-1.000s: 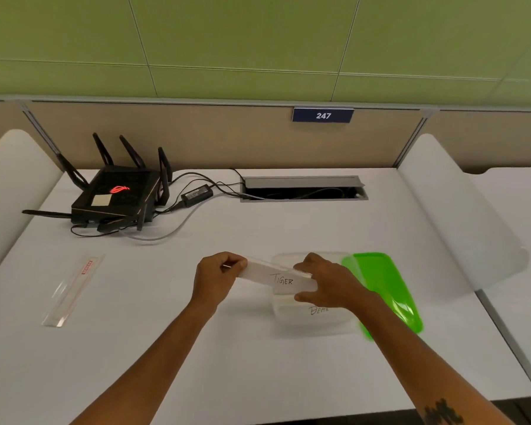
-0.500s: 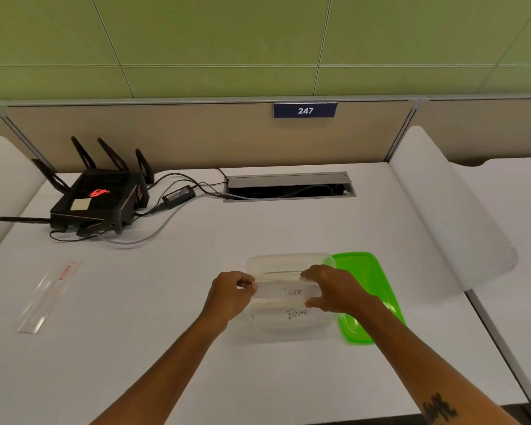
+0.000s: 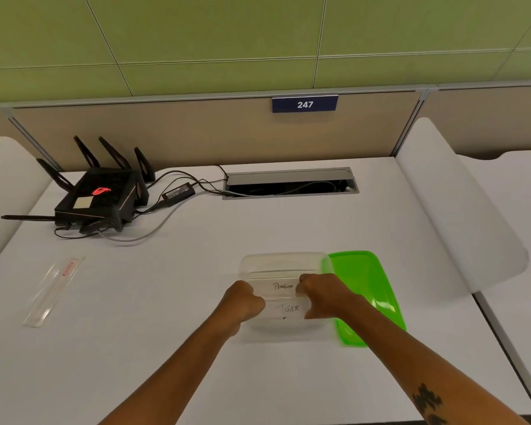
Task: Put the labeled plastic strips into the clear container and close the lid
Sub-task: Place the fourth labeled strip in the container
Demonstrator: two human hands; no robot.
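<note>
**Me:** My fingers are curled under on both sides, so I can't see the tips. My left hand and right hand each close on one end of the strips inside the clear container. Whether they pinch the ends or just press them down, I cannot tell.

**Colleague:** What's different from a moment ago?

**Me:** From the head camera, the only view: a second ago I held the "TIGER" strip in the air above the box, an end in each hand. Now it lies down inside, and a strip marked "PENGUIN" shows just behind it. The "BEAR" label I could read earlier is out of sight at the near edge.

**Colleague:** So the loading is nearly done?

**Me:** I judge so. The green lid still lies flat on the desk, touching the container's right side, so closing is what's left.

**Colleague:** How does the container look?

**Me:** Translucent, rounded corners, open, near the front middle of the white desk. The strips are pale, with handwritten black letters, lying across it side by side.

**Colleague:** And that sleeve far left?

**Me:** A clear plastic sleeve with a red mark, well apart. Whether it belongs in, I can't say.
</note>
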